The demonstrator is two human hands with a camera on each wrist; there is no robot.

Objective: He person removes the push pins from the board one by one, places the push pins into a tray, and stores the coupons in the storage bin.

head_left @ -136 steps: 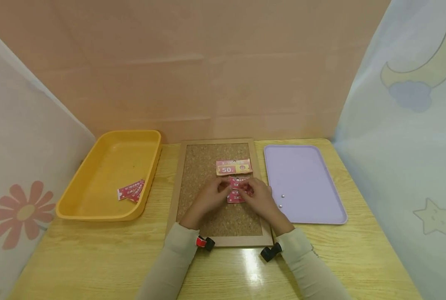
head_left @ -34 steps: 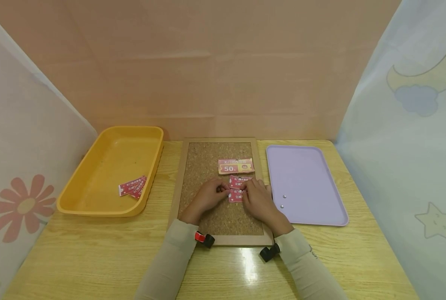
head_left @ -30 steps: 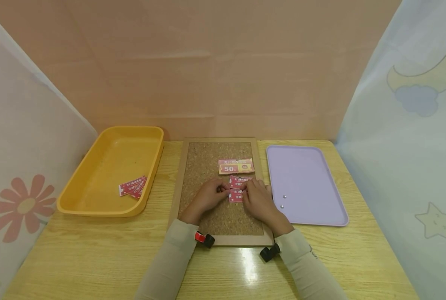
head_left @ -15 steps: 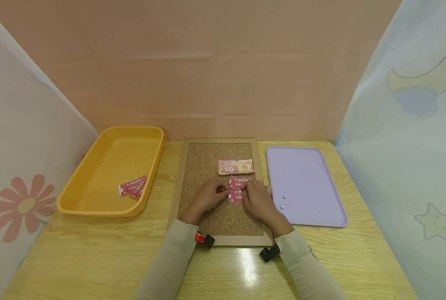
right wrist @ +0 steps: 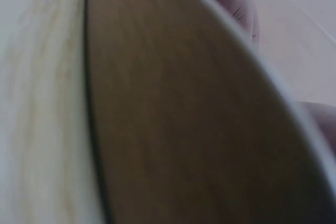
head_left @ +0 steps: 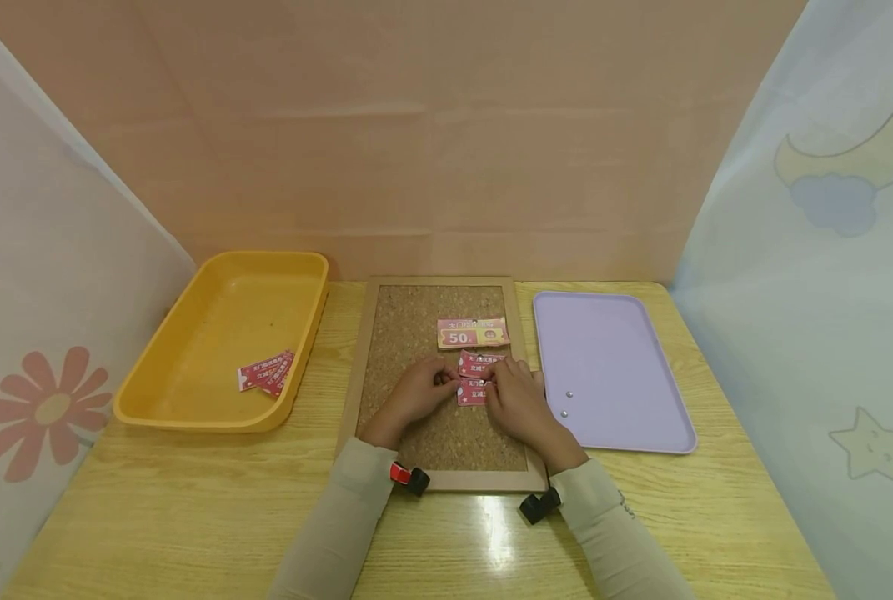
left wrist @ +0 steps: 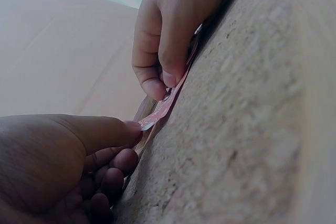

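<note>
Lower coupon (head_left: 472, 395) on the cork board (head_left: 446, 442), directly below the upper coupon (head_left: 474, 365). Left hand (head_left: 419, 392) pinches its left edge; right hand (head_left: 519, 400) pinches what looks like a pin (head_left: 482, 382) at its top, view poor. Best: hold paper square, press straight down. Spares (head_left: 569, 394) on tray (head_left: 604, 350), right of board.

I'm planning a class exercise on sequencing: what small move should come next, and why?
Probably press the shiny pin-like piece into the corkboard: the right hand seems to hold it at the top edge of the lower red coupon, whose left end the left hand pinches.
</note>
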